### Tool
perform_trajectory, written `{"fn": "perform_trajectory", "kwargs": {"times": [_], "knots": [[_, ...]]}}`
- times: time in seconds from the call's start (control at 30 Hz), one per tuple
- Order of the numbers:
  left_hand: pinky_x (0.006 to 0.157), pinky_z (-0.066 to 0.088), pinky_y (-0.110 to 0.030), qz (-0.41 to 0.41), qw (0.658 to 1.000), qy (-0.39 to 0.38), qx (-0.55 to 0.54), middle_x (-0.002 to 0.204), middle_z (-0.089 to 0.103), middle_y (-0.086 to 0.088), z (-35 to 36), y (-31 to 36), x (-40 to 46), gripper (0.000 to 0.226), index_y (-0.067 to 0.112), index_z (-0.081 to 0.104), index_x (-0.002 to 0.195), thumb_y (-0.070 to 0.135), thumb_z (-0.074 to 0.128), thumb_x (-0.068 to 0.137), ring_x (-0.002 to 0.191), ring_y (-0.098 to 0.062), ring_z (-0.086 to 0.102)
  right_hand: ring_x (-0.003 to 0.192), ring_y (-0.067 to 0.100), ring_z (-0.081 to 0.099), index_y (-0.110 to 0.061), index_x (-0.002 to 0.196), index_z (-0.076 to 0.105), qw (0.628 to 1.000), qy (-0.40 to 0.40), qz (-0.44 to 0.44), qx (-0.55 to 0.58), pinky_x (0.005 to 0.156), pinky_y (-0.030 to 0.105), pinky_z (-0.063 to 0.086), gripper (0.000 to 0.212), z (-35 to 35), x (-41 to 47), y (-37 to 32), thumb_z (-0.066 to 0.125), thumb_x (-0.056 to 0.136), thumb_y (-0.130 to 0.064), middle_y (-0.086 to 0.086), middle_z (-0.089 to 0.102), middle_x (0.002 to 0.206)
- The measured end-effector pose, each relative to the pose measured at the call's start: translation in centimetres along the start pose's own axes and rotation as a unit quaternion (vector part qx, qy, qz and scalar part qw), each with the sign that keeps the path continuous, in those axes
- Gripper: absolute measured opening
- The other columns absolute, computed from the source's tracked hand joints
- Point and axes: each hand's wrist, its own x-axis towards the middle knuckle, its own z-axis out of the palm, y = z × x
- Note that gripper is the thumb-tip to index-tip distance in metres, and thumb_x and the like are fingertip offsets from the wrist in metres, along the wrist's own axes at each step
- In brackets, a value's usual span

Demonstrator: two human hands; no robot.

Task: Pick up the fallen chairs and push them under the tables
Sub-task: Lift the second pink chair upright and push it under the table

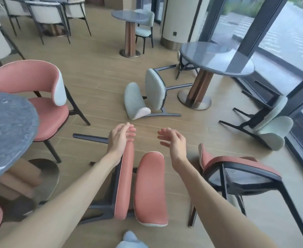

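— Reaching out with left hand (119, 138) and right hand (172, 140), fingers loose, holding nothing.
— Lying tipped right under the left fingers, pink chair (149, 187); lying beyond the fingertips, gray chair (145, 95).

A wood-look floor (97, 72) runs through the room. A pale round column (180, 20) stands by dark-framed glass walls (281, 42), with wet ground outside.

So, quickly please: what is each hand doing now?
Left hand: open, fingers relaxed, holding nothing, above the fallen pink chair.
Right hand: open, holding nothing.
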Motion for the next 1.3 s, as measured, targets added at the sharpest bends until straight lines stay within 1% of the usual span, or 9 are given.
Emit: {"fn": "perform_trajectory", "kwargs": {"times": [0.23,0.37,0.5,0.63,0.8,0.87,1.07,1.2,1.3], "knots": [[0.078,0.054,-0.039,-0.018,0.999,0.041,-0.017,0.108,0.071,-0.023,3.2,1.1,9.3,0.032,-0.006,0.066,0.111,0.019,0.048,0.103,0.088,-0.027,0.066,0.091,0.024,0.07,-0.011,0.091,0.07,0.998,-0.041,0.014,-0.054,0.082,0.037,0.054,0.022,2.3,11.7,-2.0,0.051,0.096,-0.02,0.01,0.076,0.099],[0.086,0.055,-0.044,-0.02,0.994,0.107,-0.023,0.108,0.072,-0.019,2.1,1.7,13.1,0.032,-0.002,0.067,0.111,0.022,0.048,0.103,0.091,-0.026,0.069,0.089,0.021,0.071,-0.007,0.095,0.071,0.99,-0.117,0.025,-0.076,0.081,0.036,0.054,0.023,6.8,16.8,-1.8,0.052,0.094,-0.018,0.008,0.076,0.098],[0.085,0.057,-0.039,-0.023,0.98,0.194,-0.027,0.105,0.074,-0.012,0.4,1.5,15.8,0.029,0.005,0.069,0.107,0.026,0.049,0.102,0.093,-0.023,0.071,0.09,0.02,0.072,-0.004,0.103,0.071,0.972,-0.215,0.033,-0.092,0.082,0.035,0.055,0.028,11.2,20.8,-0.7,0.053,0.092,-0.021,0.004,0.076,0.097],[0.084,0.055,-0.036,-0.031,0.949,0.308,-0.061,0.108,0.071,-0.014,-0.4,0.8,17.1,0.029,0.001,0.067,0.108,0.024,0.05,0.102,0.092,-0.024,0.067,0.092,0.021,0.072,-0.005,0.102,0.072,0.934,-0.336,0.046,-0.114,0.084,0.036,0.056,0.029,14.6,24.3,0.9,0.054,0.09,-0.025,0.004,0.077,0.098],[0.09,0.053,-0.046,-0.064,0.863,0.49,-0.106,0.108,0.072,-0.018,2.0,-0.9,15.0,0.029,-0.003,0.068,0.112,0.019,0.054,0.1,0.094,-0.031,0.068,0.095,0.023,0.071,-0.003,0.102,0.071,0.847,-0.504,0.065,-0.157,0.086,0.034,0.056,0.026,16.8,26.2,1.9,0.054,0.091,-0.02,0.012,0.075,0.101],[0.091,0.053,-0.047,-0.085,0.844,0.516,-0.117,0.109,0.073,-0.016,3.6,-2.2,13.4,0.029,-0.002,0.067,0.115,0.019,0.054,0.1,0.093,-0.028,0.068,0.094,0.024,0.07,0.002,0.105,0.069,0.83,-0.53,0.077,-0.156,0.082,0.03,0.055,0.026,17.1,26.3,2.1,0.051,0.095,-0.014,0.018,0.073,0.104],[0.081,0.052,-0.043,-0.092,0.787,0.596,-0.13,0.1,0.071,-0.015,4.9,-4.3,8.5,0.022,0.003,0.068,0.103,0.017,0.052,0.1,0.083,-0.025,0.065,0.097,0.03,0.067,-0.002,0.099,0.068,0.773,-0.597,0.121,-0.177,0.094,0.041,0.05,0.018,16.6,23.0,3.5,0.054,0.096,-0.013,0.022,0.071,0.106],[0.078,0.053,-0.04,-0.118,0.778,0.603,-0.133,0.1,0.072,-0.014,5.4,-7.5,5.7,0.027,0.0,0.068,0.109,0.015,0.049,0.097,0.079,-0.022,0.066,0.092,0.021,0.069,-0.003,0.1,0.07,0.736,-0.636,0.098,-0.212,0.082,0.031,0.053,0.021,15.1,20.4,6.4,0.056,0.096,-0.017,0.011,0.074,0.097],[0.077,0.053,-0.038,-0.138,0.781,0.593,-0.141,0.096,0.072,-0.012,5.9,-10.5,4.4,0.027,0.001,0.068,0.11,0.016,0.049,0.097,0.081,-0.022,0.066,0.093,0.02,0.071,-0.011,0.096,0.071,0.716,-0.649,0.081,-0.245,0.086,0.032,0.054,0.019,13.5,19.2,8.5,0.055,0.095,-0.021,0.007,0.075,0.097]]}}
